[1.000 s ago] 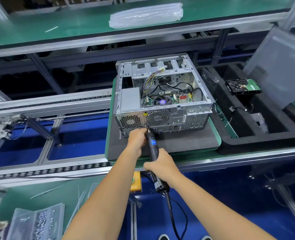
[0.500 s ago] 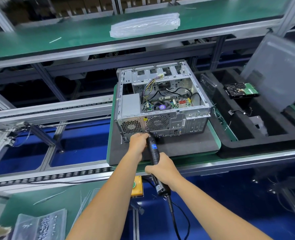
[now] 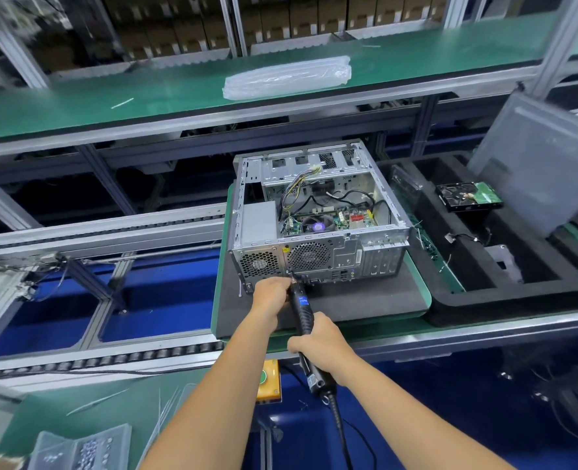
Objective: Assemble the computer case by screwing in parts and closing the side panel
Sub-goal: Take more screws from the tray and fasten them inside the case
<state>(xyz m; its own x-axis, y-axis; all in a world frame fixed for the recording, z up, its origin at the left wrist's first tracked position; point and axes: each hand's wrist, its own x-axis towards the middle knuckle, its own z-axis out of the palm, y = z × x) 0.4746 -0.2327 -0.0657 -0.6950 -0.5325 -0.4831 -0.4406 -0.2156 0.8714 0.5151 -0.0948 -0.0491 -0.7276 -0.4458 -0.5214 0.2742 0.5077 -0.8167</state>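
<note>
Green bench mats and aluminium framing fill the workstation around you, with a roller conveyor [image 3: 97, 359] running across to your left. Ahead of you the computer case [image 3: 318, 218] lies on a dark foam pad [image 3: 365, 300] on a green-edged pallet, its open side facing up so the cables and board show, its rear panel with the fan grilles turned towards you. Your right hand [image 3: 321, 344] is clenched round the body of the electric screwdriver [image 3: 303, 313], whose tip meets the lower rear panel just below the larger fan grille. Your left hand [image 3: 270, 293] has its fingers curled round the screwdriver's front end, right against the case. Just to the right, a black foam tray [image 3: 484, 300] holds a hard drive [image 3: 469, 196], and a grey side panel [image 3: 538, 157] leans above it.
</note>
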